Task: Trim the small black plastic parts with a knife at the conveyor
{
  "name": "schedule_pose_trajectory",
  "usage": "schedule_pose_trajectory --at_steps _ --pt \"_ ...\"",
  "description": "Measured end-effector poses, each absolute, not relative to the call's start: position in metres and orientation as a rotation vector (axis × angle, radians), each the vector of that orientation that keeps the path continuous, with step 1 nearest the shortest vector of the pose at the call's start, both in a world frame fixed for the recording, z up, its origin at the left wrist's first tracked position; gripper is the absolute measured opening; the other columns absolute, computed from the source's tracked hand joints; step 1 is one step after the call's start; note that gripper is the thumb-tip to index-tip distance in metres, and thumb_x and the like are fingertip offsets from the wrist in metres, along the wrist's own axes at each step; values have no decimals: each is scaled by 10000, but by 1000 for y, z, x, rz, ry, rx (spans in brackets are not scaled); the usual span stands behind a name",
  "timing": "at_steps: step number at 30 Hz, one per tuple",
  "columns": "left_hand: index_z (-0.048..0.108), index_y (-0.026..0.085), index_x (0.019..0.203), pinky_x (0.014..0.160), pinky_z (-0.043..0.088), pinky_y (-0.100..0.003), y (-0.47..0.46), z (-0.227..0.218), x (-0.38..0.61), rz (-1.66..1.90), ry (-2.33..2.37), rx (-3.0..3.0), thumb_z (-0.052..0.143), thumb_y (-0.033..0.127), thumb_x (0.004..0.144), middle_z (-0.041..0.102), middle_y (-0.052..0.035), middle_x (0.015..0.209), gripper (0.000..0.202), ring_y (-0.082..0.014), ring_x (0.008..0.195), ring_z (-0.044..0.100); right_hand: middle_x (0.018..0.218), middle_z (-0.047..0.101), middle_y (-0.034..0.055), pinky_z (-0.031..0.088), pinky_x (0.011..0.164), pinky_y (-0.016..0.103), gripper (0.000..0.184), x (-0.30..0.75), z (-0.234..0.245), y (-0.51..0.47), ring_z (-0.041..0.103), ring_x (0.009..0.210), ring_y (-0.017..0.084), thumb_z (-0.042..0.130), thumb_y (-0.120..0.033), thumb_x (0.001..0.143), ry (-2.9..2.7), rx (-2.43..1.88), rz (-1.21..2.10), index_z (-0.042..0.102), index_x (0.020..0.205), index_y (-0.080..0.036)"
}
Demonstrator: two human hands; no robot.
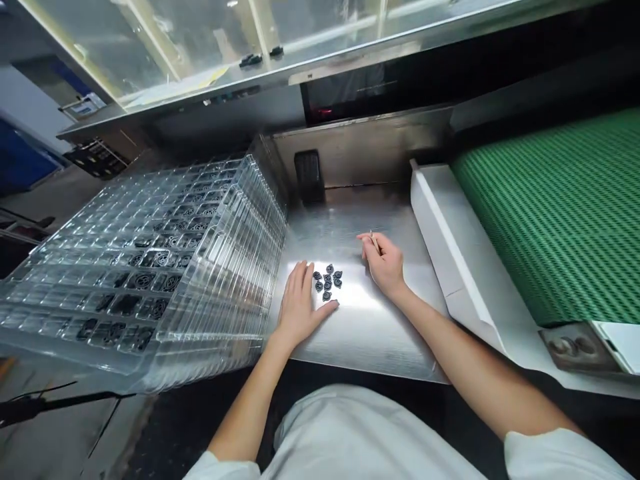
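Note:
Several small black ring-shaped parts (327,281) lie in a loose cluster on the steel table (360,333). My left hand (299,303) rests flat and open on the table just left of them, thumb stretched under the cluster. My right hand (384,265) sits to the right of the parts, fingers curled round a thin pale stick or tweezers (374,241) that points up and away.
A tall stack of clear plastic trays (150,267) stands at the left, its top tray holding several black parts in pockets. A white ledge (450,253) and a green conveyor belt (555,207) run along the right. A steel back wall with a black pad (309,176) closes the far side.

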State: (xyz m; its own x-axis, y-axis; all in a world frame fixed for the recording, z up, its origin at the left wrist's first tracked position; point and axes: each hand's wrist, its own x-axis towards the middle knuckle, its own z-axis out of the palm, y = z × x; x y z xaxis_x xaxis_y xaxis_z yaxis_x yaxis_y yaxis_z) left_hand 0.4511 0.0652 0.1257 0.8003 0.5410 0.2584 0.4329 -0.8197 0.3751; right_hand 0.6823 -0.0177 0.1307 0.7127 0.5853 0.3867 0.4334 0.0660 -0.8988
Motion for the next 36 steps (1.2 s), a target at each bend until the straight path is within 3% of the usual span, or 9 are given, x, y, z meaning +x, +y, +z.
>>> schedule_pose_trajectory --at_steps 6,11,17,20,24,30,33,36 --pt "247 203 1626 1280 284 -530 61 132 478 401 578 2713 625 674 901 276 -180 1687 943 -328 1585 226 615 556 -33 404 618 272 398 679 135 -20 508 583 144 503 -512 1020 -902 -1572 124 726 1015 -183" --pt "317 185 1593 1279 290 -529 55 133 512 394 459 2741 476 575 1016 340 -176 1659 714 -311 1571 266 619 551 -40 407 618 274 375 682 136 -20 507 575 138 500 -494 1027 -857 -1530 122 711 1024 -184" --pt "338 177 1576 1280 278 -491 57 132 536 589 354 2605 460 490 1044 376 -174 1631 630 -280 1568 266 624 551 -41 423 619 273 376 684 140 -22 509 574 136 509 -509 1033 -802 -1482 86 703 1029 -187" --pt "406 220 1526 1240 328 -493 60 136 530 869 430 2428 466 402 1053 457 -159 1552 511 -268 1510 361 626 568 -34 433 620 278 398 685 142 -24 531 585 144 492 -542 1043 -789 -1468 64 700 1023 -203" --pt "572 195 1327 1087 463 -422 58 141 505 1034 549 2370 517 309 1037 584 -138 1312 317 -242 1276 552 624 578 -33 440 632 281 381 685 141 -24 543 585 147 498 -539 1051 -780 -1436 58 704 1010 -221" --pt "616 203 1152 805 483 -328 45 144 475 650 659 2686 563 387 1024 647 -64 991 231 -206 923 623 621 577 -32 432 630 285 412 684 138 -22 538 578 149 485 -563 1052 -815 -1473 58 710 993 -223" --pt "599 209 1098 751 460 -326 42 147 475 404 720 2829 607 463 996 663 -50 965 274 -212 888 627 616 576 -31 435 637 289 425 684 139 -22 540 582 152 478 -567 1053 -838 -1481 62 709 980 -217" --pt "583 206 1041 713 437 -322 43 152 481 225 752 2893 564 387 1027 666 -47 973 182 -211 898 625 610 572 -32 433 635 287 422 684 140 -22 532 575 150 480 -555 1054 -857 -1482 63 710 968 -212"
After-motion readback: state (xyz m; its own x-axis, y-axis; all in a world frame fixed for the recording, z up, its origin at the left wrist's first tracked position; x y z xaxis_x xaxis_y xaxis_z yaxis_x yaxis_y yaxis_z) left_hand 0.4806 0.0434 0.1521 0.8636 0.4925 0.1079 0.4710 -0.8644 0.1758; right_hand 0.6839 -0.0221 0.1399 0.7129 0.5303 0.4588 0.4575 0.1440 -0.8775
